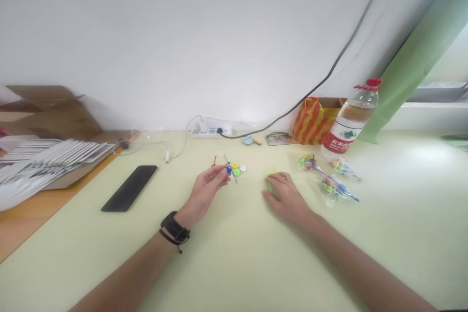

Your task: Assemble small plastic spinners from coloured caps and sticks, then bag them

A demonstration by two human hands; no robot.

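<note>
My left hand (207, 189) is closed in a pinch on a small blue plastic piece (229, 170); a thin pale-blue blade (234, 179) sticks out from it, like a toy propeller. Just beyond those fingertips lie small round wheels on the table: yellow (235, 165), green (237, 172) and white (243, 168). A thin red stick-like part (215, 160) shows behind the left hand. Farther right, my right hand (287, 195) bends its fingers around a bright green plastic piece (271, 187), low over the table. That piece is blurred and partly covered by the fingers.
Several clear bags of colourful parts (338, 189) lie right of my right hand. Behind them stand a large water bottle (345, 124) and a striped bag (314, 122). A black phone-like slab (129, 188) lies left. A power strip (210, 131) with cables sits against the wall.
</note>
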